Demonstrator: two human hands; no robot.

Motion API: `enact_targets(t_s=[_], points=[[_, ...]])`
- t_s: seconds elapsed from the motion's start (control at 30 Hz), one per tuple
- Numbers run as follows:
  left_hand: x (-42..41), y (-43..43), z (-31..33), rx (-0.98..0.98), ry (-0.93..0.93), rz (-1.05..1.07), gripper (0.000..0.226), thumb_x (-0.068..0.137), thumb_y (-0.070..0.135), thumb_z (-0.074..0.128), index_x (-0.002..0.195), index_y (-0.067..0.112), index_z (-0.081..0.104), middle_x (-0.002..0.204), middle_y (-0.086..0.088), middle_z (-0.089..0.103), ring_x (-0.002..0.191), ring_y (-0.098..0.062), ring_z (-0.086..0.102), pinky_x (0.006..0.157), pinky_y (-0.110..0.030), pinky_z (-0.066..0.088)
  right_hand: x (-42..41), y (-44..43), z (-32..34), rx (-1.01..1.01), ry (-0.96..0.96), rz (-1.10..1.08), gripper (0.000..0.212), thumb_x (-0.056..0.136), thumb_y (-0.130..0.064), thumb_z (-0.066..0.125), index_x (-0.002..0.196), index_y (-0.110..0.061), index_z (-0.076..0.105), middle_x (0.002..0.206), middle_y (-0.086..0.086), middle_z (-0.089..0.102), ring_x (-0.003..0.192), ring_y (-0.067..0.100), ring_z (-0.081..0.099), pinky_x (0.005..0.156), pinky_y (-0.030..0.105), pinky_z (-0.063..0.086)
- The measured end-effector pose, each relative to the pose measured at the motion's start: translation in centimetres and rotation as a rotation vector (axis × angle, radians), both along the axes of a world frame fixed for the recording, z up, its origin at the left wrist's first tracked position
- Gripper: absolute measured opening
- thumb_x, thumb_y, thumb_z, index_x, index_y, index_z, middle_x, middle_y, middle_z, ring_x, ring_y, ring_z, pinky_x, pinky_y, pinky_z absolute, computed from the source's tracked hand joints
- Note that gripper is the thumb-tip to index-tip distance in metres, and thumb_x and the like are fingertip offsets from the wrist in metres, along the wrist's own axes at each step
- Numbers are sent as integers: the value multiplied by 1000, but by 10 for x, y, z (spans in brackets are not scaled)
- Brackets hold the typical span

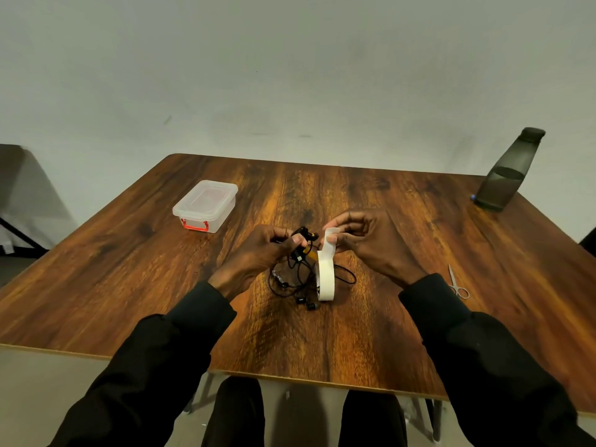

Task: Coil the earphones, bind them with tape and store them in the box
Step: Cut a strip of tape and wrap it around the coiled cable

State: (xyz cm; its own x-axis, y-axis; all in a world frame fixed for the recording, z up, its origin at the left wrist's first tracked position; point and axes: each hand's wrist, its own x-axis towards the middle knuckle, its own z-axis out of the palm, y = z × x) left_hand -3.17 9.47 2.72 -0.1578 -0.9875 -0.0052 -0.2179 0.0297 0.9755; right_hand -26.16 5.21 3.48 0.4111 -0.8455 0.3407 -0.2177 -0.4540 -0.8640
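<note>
Wood-grain desk (371,317) carries our earphones (301,279), bunched loosely at its middle, cable sprawling. Our left hand (258,250) pinches their top; our right hand (364,240) pinches the strip peeled off the tape roll (325,279). Binding seems barely begun; the lidded box (206,204) waits far left, scissors (458,282) right.

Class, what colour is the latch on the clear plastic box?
Red-orange. The latch sits on the near end of the box, seen in the head view.

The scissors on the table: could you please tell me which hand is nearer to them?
Right. The right hand is just left of the scissors; the left hand is farther left, beyond the tape roll.
</note>
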Motion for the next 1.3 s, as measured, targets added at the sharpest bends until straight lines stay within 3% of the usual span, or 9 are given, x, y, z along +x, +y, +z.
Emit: enact_targets(t_s=[0.1, 0.3, 0.57, 0.83, 1.03, 1.3], points=[[0, -1, 6, -45, -40, -24, 19, 101, 17, 59, 92, 19, 76, 88, 15, 76, 80, 10, 66, 72, -9, 50, 0, 0, 3, -15, 0, 12, 12, 87, -4, 75, 99, -2, 76, 96, 9, 78, 89, 21, 76, 74, 27, 62], [4, -9, 13, -86, -80, -71, 14, 97, 16, 65, 94, 19, 79, 91, 12, 78, 87, 7, 68, 73, -7, 50, 1, 4, 7, -71, 32, 29, 7, 89, 0, 72, 93, -1, 77, 93, 9, 78, 87, 20, 76, 77, 32, 63], [1, -12, 22, -122, -140, -61, 14, 96, 16, 66, 91, 20, 78, 79, 19, 76, 68, 10, 60, 61, -9, 44, 4, 8, 14, -146, 97, 53, 8, 87, -3, 75, 93, -8, 79, 92, 0, 77, 84, 10, 74, 74, 25, 61], [-3, -19, 30, -211, -262, -116, 20, 100, 9, 61, 104, -5, 75, 80, 3, 71, 64, 10, 62, 59, -6, 45, 8, 6, 15, -143, 71, 15, 7, 86, -12, 78, 93, -11, 79, 91, -1, 77, 83, 19, 74, 76, 50, 62], [-4, -21, 30, -262, -271, -116, 23, 101, 10, 59, 103, -5, 76, 81, 3, 71, 63, 10, 60, 60, -7, 44, 11, 7, 16, -180, 11, -73, 5, 87, -5, 77, 88, -9, 79, 89, 1, 74, 79, 14, 72, 68, 30, 63], [-9, -25, 39, -254, -325, -229, 28, 105, 7, 51, 93, -2, 74, 59, 20, 64, 59, 7, 54, 58, -9, 42, 15, 7, 22, -229, 9, -97, 6, 87, -9, 78, 90, -4, 78, 88, 1, 72, 74, 9, 70, 62, 24, 60]])
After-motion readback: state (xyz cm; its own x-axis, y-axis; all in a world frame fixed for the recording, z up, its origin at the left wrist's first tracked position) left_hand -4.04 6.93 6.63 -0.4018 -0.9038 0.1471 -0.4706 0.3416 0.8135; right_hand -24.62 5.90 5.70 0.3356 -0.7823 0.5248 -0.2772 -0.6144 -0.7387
